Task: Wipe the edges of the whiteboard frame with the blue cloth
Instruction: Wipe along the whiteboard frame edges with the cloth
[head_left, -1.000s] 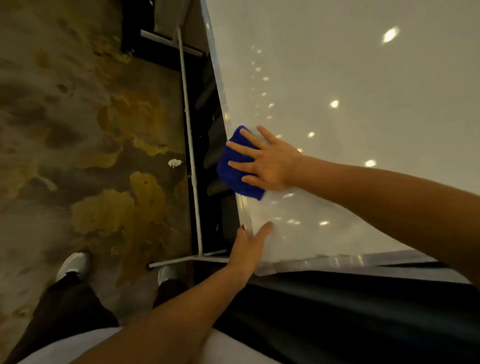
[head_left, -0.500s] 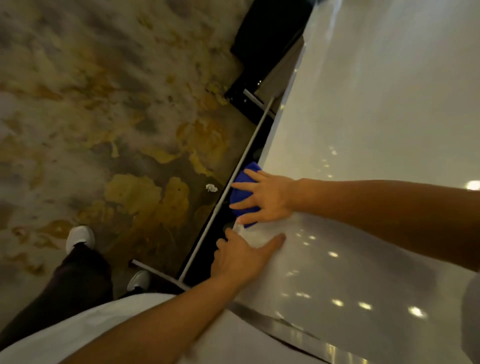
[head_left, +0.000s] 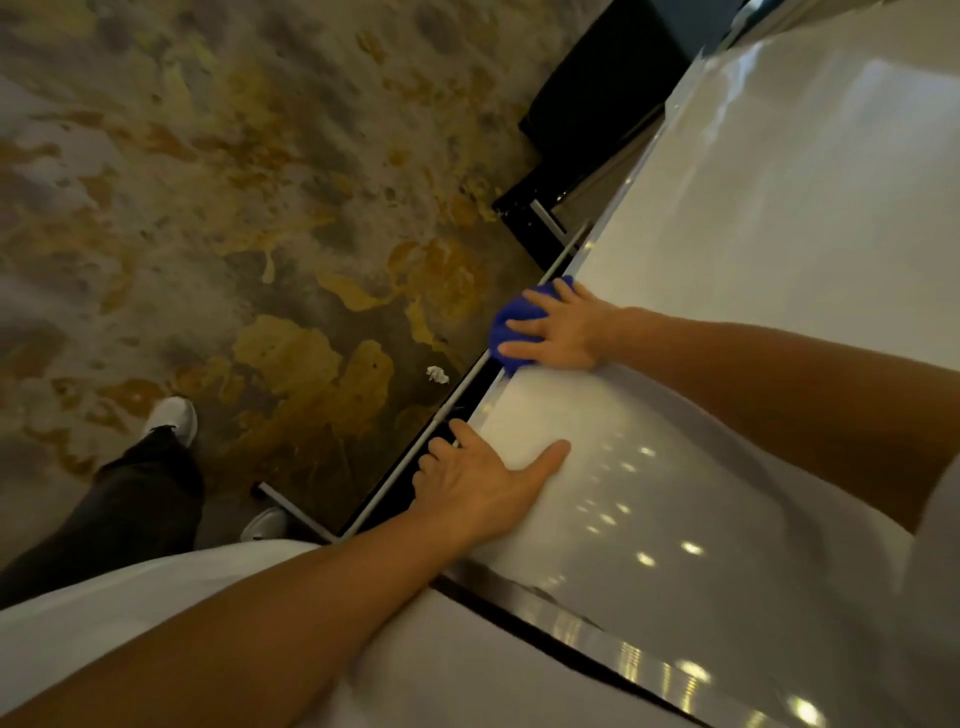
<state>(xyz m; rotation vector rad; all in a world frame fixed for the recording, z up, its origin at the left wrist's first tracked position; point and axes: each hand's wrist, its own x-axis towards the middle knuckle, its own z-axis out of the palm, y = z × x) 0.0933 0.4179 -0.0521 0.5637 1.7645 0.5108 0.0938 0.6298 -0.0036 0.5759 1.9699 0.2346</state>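
Nearest to us, our white shirt (head_left: 104, 608) fills the bottom of the view, and the shiny metal frame (head_left: 597, 623) of the whiteboard (head_left: 727, 467) runs slantwise just beyond it, catching spots of ceiling light. Our left hand (head_left: 483, 483) rests on the board's left edge with nothing in it: the thumb lies flat on the white surface while the fingers (head_left: 441, 452) curl over the rim toward the dark gap beside it. A little further along the same edge, our right hand (head_left: 561, 332) lies spread out, fingers apart, pressing the blue cloth (head_left: 511, 322) down against the frame; the cloth is bunched under the palm and fingers and sticks out past the rim on the left. The two hands are near each other but not touching. Beside the edge a thin pale stand bar (head_left: 431, 436) runs parallel to it, meeting a short crossbar (head_left: 291, 506) close to our feet. Down on the left we see a dark trouser leg (head_left: 119, 509) and a white shoe (head_left: 174, 415) on the mottled brown and yellow floor (head_left: 234, 208), with a small white scrap (head_left: 437, 374) lying near the bar. Furthest off, a black object (head_left: 597, 104) stands by the board's far end.
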